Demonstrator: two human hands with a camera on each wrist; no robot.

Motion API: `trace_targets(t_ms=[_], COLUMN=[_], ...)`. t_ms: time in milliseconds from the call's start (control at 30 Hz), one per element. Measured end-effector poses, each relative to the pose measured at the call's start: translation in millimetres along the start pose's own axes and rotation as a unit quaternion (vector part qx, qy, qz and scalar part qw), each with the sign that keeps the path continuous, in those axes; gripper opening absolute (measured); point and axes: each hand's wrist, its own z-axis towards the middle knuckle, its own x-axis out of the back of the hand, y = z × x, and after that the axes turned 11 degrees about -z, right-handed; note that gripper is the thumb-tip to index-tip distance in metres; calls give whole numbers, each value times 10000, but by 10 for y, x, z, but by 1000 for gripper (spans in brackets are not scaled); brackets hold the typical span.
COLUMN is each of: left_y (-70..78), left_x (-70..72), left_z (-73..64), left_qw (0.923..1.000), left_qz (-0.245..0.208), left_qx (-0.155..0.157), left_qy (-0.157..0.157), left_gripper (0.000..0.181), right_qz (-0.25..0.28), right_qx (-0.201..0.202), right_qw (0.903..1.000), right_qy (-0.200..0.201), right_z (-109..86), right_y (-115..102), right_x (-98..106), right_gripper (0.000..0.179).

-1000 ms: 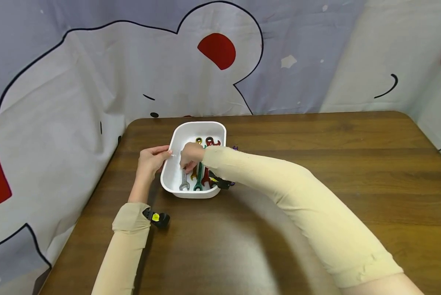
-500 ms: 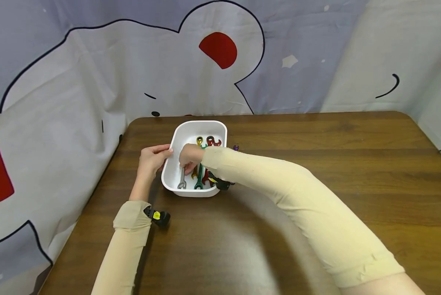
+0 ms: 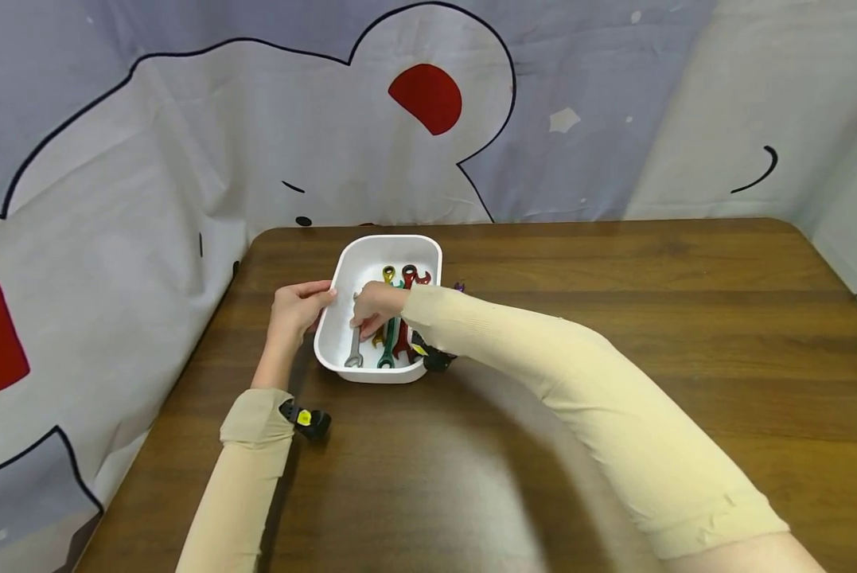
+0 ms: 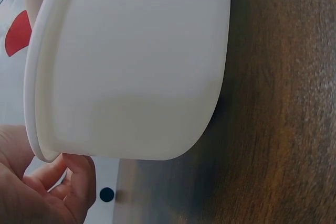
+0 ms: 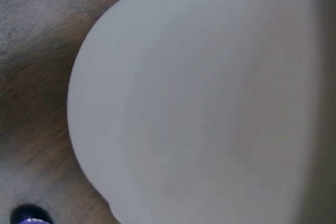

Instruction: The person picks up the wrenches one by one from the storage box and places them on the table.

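A white plastic tray [image 3: 381, 378] stands toward the back of the table, with several colored wrenches inside. My left hand [image 3: 292, 314] pinches its left rim between thumb and fingers; the left wrist view shows those fingers [image 4: 79, 182] at the tray's edge. Inside the tray, my right hand [image 3: 379, 302] has its fingertips over the shaft of a silver wrench [image 3: 355, 346] lying along the left side. Beside it lie a yellow wrench [image 3: 388, 273], a green wrench [image 3: 388, 350] and a red wrench [image 3: 403, 344], partly covered by my right hand and sleeve.
A small purple metal end [image 3: 459, 286] shows just right of the tray, the rest hidden behind my right sleeve. The brown wooden table [image 3: 614, 270] extends to the right and front. A printed cloth [image 3: 270, 143] hangs behind it.
The silver wrench has swung slightly left and lies along the tray's left side. My right hand has shifted a little right, uncovering its upper end. My left hand stays at the rim.
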Motion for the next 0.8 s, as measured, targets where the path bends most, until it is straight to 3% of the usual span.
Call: trace_targets(t_ms=[133,233,433,633,800], left_y=[6,11,9,16,38], left_x=[-15,-25,-24,-31,-28], left_z=[7,16,20,13,9], left_qw=[10000,10000,9999,9998,9999], left_qz=[14,36,117,153,135], left_qx=[-22,-33,-16,-49,-19], left_qy=[-40,-70,-35,-68,-100], left_gripper=[38,39,38,39,40], right_qz=[-142,-211,-113,228,150], right_qx=[130,233,707,753,811], right_qw=[9998,9995,9973,9964,9962], right_qy=[-47,14,-166,-305,-264], right_z=[-838,-1158,-1264,-1245,-1281], right_y=[0,16,83,113,107], right_x=[86,119,136,147,168], right_gripper=[10,9,15,14,15])
